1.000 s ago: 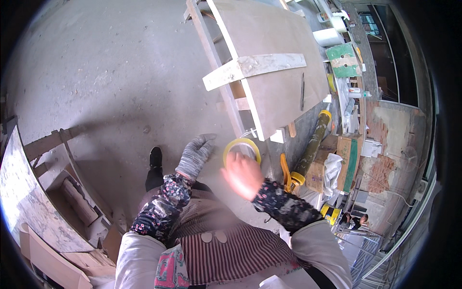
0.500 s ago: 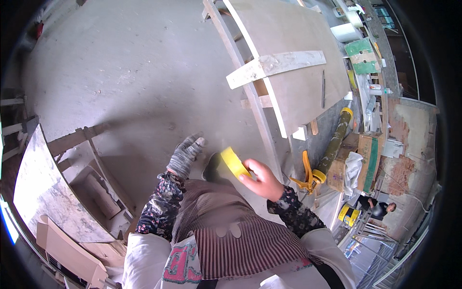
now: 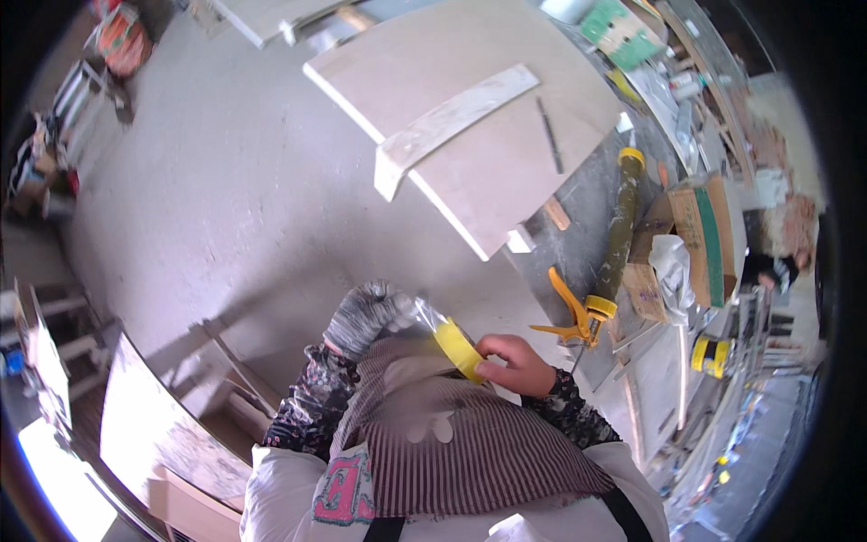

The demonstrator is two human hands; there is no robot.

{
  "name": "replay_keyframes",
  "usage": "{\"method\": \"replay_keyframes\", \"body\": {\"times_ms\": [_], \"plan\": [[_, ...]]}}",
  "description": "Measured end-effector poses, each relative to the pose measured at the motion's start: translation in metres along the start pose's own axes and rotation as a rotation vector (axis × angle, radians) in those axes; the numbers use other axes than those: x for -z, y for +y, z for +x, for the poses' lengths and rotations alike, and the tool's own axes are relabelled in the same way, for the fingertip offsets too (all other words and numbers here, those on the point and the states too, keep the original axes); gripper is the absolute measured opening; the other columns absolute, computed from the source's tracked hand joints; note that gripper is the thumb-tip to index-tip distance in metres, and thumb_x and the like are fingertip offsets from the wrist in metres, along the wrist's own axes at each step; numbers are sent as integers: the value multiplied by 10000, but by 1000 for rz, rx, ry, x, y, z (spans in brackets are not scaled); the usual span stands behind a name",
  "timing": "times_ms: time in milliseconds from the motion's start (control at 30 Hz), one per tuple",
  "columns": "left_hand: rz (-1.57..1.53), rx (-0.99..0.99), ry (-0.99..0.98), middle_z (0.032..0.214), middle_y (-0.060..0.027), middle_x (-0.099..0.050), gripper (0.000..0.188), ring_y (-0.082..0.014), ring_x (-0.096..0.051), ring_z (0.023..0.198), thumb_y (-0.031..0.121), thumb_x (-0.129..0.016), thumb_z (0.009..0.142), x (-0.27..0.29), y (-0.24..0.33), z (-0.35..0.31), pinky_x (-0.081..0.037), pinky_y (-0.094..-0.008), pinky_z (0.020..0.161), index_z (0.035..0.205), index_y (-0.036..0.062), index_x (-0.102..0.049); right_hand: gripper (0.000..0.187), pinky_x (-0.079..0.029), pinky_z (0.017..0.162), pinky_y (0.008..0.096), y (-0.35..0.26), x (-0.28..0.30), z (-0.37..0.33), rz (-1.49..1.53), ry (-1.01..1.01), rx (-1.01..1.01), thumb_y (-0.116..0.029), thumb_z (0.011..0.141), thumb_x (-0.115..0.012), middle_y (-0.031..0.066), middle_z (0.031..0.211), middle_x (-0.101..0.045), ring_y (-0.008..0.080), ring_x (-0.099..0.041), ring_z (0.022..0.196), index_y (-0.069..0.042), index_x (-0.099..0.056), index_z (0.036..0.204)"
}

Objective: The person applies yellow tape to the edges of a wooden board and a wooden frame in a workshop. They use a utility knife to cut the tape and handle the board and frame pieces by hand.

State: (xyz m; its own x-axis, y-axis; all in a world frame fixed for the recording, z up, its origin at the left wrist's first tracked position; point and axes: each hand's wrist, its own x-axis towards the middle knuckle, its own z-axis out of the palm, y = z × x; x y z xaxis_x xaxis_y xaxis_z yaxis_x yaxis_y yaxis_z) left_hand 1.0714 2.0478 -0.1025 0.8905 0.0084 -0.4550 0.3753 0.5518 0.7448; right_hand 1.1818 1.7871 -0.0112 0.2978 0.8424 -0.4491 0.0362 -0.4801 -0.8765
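A roll of yellow tape (image 3: 457, 350) is in front of my apron, its near edge pinched by the bare thumb and fingers of my right hand (image 3: 519, 364). A short, shiny strip of tape (image 3: 429, 313) stretches from the roll toward my left hand (image 3: 364, 316). That hand wears a grey knitted glove, its fingers closed on the strip's end. To the right, a caulking gun (image 3: 621, 226) with an orange handle and a smeared barrel lies on the worktable, apart from both hands.
Ahead lies a large pale panel (image 3: 492, 172) with a white angled strip (image 3: 461, 117) and a thin dark rod (image 3: 549, 135) on it. An open cardboard box (image 3: 703, 230) stands right, a yellow bucket (image 3: 711, 357) beyond. Another panel (image 3: 163, 425) leans at lower left.
My left hand has come over to the roll and closed on the tape's end, with a strip now showing between the hands. My view has turned, and the panel appears nearer.
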Motion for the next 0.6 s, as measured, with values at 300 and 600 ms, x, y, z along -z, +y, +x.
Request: {"method": "replay_keyframes", "body": {"times_ms": [300,600], "plan": [[1337,-461,-194,857,-135,-672,82,-306,-654,803,116,-677,871,-81,96,59,-529,-381,733,903,41,-690,371,-477,740,463,46,-9,9,11,259,107,-380,987,-471,218,854,-616,389,-612,810,-18,-547,1014],[1776,-587,-865,805,-154,-655,161,-340,-643,757,189,-702,851,-99,138,158,-518,-422,692,861,35,-659,371,-493,713,459,57,-78,67,414,821,85,-377,953,-552,230,819,-621,402,-622,774,-11,-609,954]]}}
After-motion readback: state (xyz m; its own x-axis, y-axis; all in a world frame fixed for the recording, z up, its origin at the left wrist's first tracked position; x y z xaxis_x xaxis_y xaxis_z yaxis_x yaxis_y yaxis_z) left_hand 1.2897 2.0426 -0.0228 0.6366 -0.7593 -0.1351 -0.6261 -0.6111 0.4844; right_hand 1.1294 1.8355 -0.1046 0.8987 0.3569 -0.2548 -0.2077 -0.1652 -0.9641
